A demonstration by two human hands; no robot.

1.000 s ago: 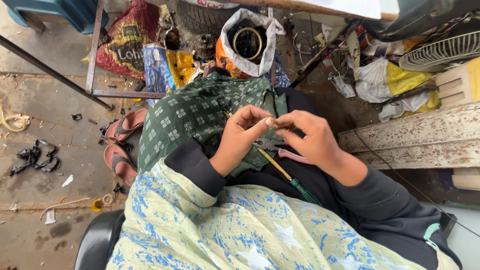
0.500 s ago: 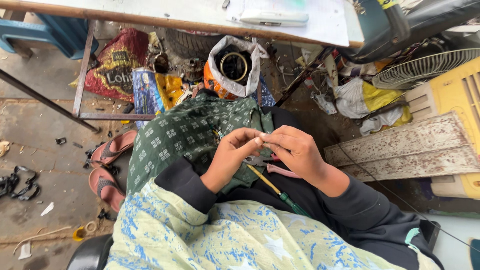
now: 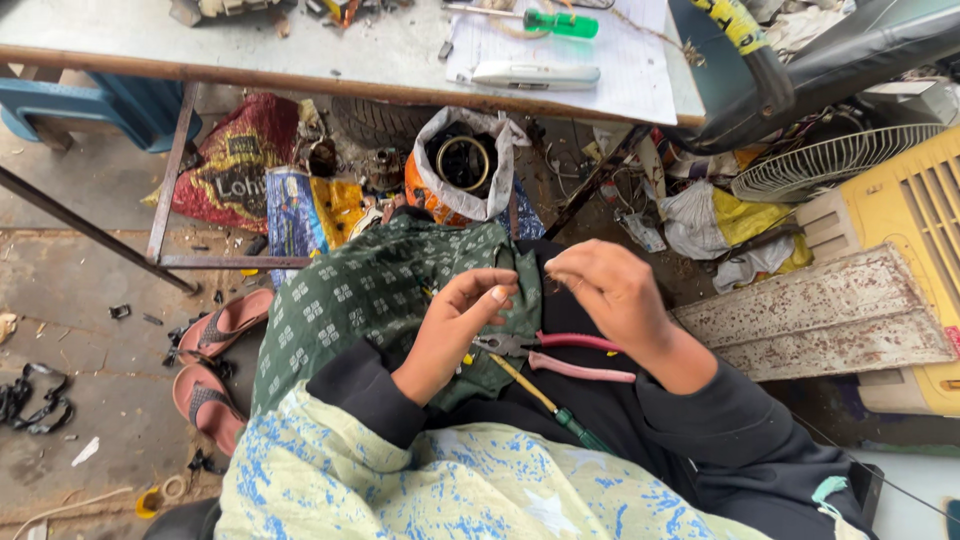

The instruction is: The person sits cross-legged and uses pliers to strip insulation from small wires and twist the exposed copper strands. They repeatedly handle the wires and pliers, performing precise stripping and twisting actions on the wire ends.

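Note:
My left hand (image 3: 455, 325) hovers over my lap with its fingers curled toward the thumb, and nothing shows in it. A little apart, my right hand (image 3: 610, 295) has its fingertips pinched on a thin wire (image 3: 549, 277) that is barely visible. Between and below the hands, pink-handled pliers (image 3: 575, 357) lie on the green patterned cloth (image 3: 370, 290) over my knees. A screwdriver (image 3: 548, 402) with a yellow shaft and green handle rests beside them on my lap.
A worktable (image 3: 300, 60) spans the top, bearing paper, a green-handled screwdriver (image 3: 560, 22) and a white cutter (image 3: 535, 75). Under it are bags and a white sack with a coil (image 3: 465, 160). Sandals (image 3: 222, 325) lie at left; a fan grille (image 3: 830, 165) and rusty plate (image 3: 810, 320) at right.
My hands were pressed together working on something small; now they have drawn apart. The pliers show lying on my lap. The view has tilted up to take in the table.

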